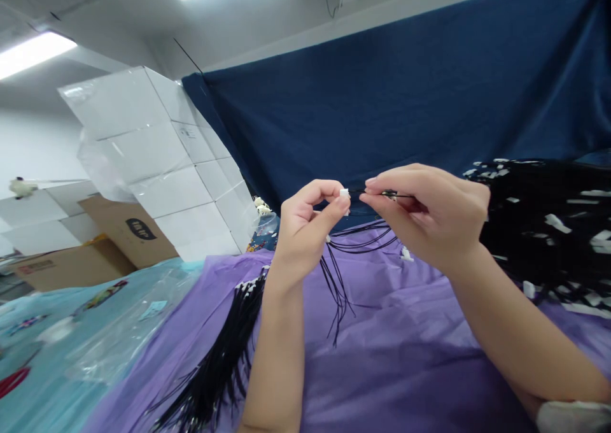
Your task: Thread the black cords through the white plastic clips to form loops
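My left hand [305,229] pinches a small white tab [344,193] between thumb and forefinger. Close to its right, my right hand [427,213] is closed in a pinch on a thin black cord [405,196], which spans the short gap between the hands. Whether the tab is fixed to that cord is too small to tell. Below the fingers, several more black cords [337,286] loop and dangle over the purple cloth [382,350]. Beside my left forearm lies a thick bundle of black cords [214,350] with white tabs at its upper end.
A large heap of black cords with white tabs [539,229] lies at the right. Stacked white boxes [162,159] and an open brown carton [128,229] stand at the left. Clear plastic bags [128,331] rest on a light-blue cloth. Behind hangs a dark blue curtain [382,102].
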Tool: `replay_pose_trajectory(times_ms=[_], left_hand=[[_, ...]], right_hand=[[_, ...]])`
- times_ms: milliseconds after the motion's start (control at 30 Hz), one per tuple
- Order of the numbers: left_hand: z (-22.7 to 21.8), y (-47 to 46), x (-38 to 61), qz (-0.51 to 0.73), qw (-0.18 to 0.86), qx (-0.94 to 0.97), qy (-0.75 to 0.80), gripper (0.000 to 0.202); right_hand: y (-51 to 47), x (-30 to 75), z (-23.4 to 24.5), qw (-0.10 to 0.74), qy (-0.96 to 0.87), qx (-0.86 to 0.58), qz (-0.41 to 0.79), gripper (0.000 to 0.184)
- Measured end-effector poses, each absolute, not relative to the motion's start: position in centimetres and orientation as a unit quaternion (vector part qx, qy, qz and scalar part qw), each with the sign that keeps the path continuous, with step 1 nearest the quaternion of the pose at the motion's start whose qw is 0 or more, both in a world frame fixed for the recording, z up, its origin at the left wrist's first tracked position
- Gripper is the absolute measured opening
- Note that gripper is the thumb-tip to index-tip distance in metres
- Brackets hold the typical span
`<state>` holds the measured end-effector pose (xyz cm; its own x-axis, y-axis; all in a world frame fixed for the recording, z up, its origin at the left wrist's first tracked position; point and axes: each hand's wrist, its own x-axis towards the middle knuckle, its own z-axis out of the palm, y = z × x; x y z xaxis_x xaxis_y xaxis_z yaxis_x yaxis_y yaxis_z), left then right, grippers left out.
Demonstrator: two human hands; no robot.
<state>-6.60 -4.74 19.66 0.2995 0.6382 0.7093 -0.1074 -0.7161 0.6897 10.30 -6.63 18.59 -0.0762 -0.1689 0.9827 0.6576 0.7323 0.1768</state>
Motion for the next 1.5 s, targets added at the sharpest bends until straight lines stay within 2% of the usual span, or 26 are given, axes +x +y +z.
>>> replay_pose_trajectory(times_ms=[600, 867, 1000, 1133, 1333, 1400, 1500], left_hand=[[19.8, -4.8, -6.8, 0.550, 0.351, 0.736, 0.177, 0.017], [19.8, -5.0, -6.6, 0.561, 0.368, 0.719, 0.185, 0.017], [19.9, -4.8, -6.2, 0.584, 0.384, 0.689, 0.193, 0.016], [20.2, -4.7, -6.0, 0.630, 0.412, 0.627, 0.199, 0.019], [20.6, -3.7, -6.9, 0.696, 0.477, 0.495, 0.209, 0.020], [20.7, -3.3, -7.2, 0.699, 0.517, 0.452, 0.197, 0.019], [20.9, -2.7, -7.7, 0.684, 0.577, 0.413, 0.170, 0.017]], right_hand=[[-6.4, 9.9, 18.3, 0.656, -0.689, -0.179, -0.249, 0.012], [-6.4, 10.2, 18.1, 0.656, -0.675, -0.210, -0.264, 0.006], [-6.5, 10.4, 18.2, 0.646, -0.679, -0.232, -0.261, 0.016], [-7.0, 10.6, 18.6, 0.680, -0.662, -0.210, -0.234, 0.024], [-6.9, 10.7, 18.6, 0.770, -0.590, -0.165, -0.179, 0.016], [-6.5, 10.7, 18.4, 0.764, -0.600, -0.155, -0.179, 0.015], [-5.9, 10.5, 18.2, 0.711, -0.660, -0.163, -0.178, 0.016]])
